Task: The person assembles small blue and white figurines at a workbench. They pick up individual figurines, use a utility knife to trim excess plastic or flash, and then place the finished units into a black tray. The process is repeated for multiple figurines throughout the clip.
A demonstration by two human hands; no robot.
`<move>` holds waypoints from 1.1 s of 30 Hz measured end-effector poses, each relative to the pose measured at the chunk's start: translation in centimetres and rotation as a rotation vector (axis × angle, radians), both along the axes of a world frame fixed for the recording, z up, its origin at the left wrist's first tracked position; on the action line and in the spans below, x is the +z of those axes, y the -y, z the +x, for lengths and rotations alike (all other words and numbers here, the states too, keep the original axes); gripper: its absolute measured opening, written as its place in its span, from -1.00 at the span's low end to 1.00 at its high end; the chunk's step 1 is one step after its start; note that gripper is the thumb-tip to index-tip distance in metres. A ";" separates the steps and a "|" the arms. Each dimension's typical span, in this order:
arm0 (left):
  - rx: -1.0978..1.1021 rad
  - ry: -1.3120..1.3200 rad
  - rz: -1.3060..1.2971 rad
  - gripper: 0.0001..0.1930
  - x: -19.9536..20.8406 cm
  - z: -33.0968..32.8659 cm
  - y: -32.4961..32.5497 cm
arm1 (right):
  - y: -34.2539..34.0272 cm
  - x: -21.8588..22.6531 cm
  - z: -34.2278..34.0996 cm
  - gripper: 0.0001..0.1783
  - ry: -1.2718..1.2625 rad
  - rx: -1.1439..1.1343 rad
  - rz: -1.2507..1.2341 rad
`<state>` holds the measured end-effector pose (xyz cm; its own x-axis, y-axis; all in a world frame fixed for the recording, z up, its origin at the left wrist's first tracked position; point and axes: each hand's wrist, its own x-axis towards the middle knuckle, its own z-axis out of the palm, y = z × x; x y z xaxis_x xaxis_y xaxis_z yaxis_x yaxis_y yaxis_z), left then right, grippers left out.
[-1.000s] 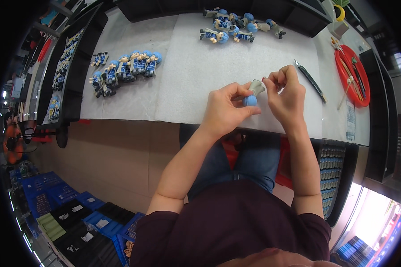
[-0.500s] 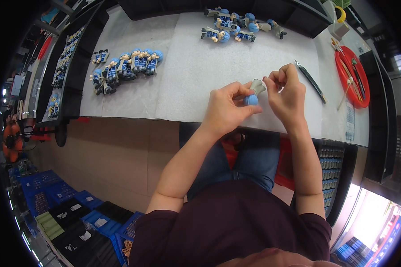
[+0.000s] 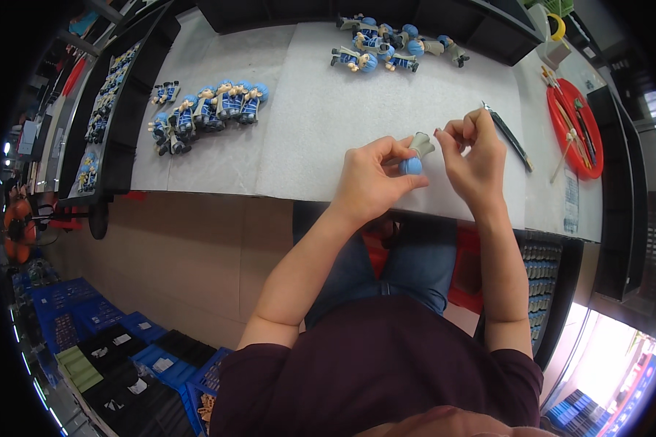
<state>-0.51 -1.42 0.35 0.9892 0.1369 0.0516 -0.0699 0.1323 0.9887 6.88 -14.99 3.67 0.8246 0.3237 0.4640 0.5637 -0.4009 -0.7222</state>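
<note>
My left hand (image 3: 375,177) holds a small figurine (image 3: 411,166) with blue hair and a pale grey cape, gripped between thumb and fingers above the front of the white table. The cape points away from me and the head toward me. Just right of it, my right hand (image 3: 475,156) is raised with thumb and fingertips pinched together, a short gap from the figurine. What that pinch holds, if anything, is too small to make out. A dark craft knife (image 3: 511,138) lies on the table beyond my right hand.
A group of blue figurines (image 3: 206,109) stands and lies on the table's left part, and several more (image 3: 375,45) lie at the far edge. A red tray (image 3: 570,124) with tools sits at the right. Dark bins (image 3: 481,28) border the back.
My right hand has shifted slightly to the right, a little farther from the figurine. My left hand keeps its hold with almost no movement.
</note>
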 end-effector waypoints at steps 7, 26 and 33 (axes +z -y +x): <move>0.006 0.051 0.023 -0.75 -0.2 0.1 0.2 | -0.9 0.3 -1.1 -0.71 -0.047 0.124 -0.023; 0.011 0.036 0.039 -0.73 -0.2 0.0 0.0 | -1.0 0.9 -1.7 -0.75 0.010 0.121 -0.077; 0.015 0.047 0.037 -0.74 -0.2 0.1 0.0 | -0.9 0.9 -1.8 -0.75 -0.028 0.130 -0.099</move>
